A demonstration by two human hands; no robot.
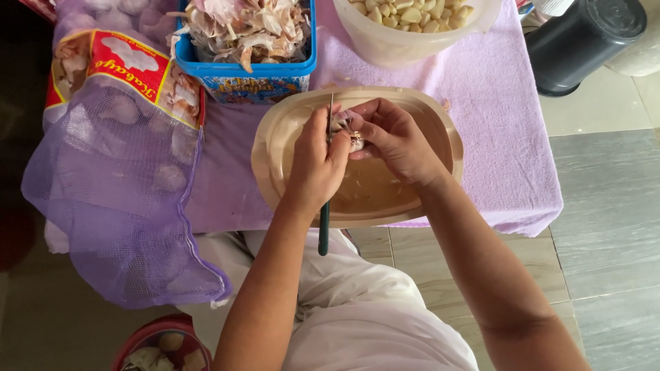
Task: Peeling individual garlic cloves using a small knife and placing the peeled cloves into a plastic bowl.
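The left hand point(317, 161) is closed around a knife point(324, 206) with a dark green handle, its thin blade pointing toward 12 o'clock. The right hand point(393, 137) pinches a garlic clove point(352, 135) between its fingertips; the clove sits against the blade, apparently part-peeled, though fingers hide much of it. Both hands work above a beige oval tray point(275, 148) on a lilac cloth point(498, 124). At 12 o'clock stands a blue tub of garlic skins point(244, 72); at 1 o'clock, a translucent bowl of peeled cloves point(412, 31). At 9 o'clock lies a purple mesh sack of garlic bulbs point(117, 178).
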